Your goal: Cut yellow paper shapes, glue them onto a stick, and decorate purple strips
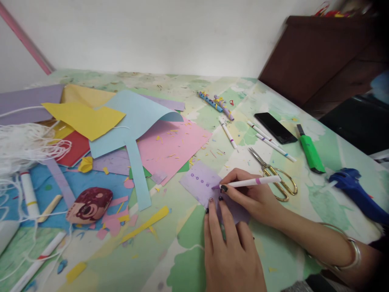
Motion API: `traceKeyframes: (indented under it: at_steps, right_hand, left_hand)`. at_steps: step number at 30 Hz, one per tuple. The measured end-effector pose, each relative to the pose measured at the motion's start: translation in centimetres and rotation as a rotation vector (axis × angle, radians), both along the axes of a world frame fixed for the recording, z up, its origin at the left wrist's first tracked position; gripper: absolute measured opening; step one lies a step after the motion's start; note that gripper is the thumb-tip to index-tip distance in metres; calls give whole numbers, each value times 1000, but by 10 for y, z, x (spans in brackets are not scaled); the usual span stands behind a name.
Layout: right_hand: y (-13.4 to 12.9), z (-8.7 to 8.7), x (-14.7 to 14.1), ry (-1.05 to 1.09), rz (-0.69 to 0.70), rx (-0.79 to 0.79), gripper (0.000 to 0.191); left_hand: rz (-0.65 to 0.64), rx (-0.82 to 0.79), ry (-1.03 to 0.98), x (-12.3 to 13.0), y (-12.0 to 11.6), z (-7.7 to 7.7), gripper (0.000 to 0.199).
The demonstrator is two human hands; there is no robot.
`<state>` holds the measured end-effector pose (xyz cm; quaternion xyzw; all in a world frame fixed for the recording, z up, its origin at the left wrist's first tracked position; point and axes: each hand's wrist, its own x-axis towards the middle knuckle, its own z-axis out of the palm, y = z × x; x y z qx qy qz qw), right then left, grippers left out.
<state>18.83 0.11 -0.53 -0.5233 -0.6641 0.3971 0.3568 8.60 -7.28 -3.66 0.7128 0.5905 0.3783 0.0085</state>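
A small sheet of purple paper [196, 188] lies on the table in front of me, with a row of little drawn circles along it. My left hand [229, 247] rests flat on the sheet's near part, fingers stretched out. In my right hand [252, 196] is a white marker [255, 181] with a purple band, held in a pinch. Its tip is at the paper, just past the last circle. Gold-handled scissors [273, 172] lie right beside my right hand. Part of the sheet is hidden under both hands.
Coloured paper sheets [130, 113], white string [27, 142] and scraps cover the left side. Rolled paper sticks [214, 103], loose markers [227, 133], a black phone [275, 127], a green cutter [311, 154] and a blue glue gun [358, 192] lie behind and to the right.
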Motion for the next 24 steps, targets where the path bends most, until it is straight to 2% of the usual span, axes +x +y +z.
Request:
traceKeyframes:
  at_steps: [24]
  right_hand:
    - [0,0,0,18,-1,-40,14]
  left_hand:
    - [-3,-6,27,0,0,1,13]
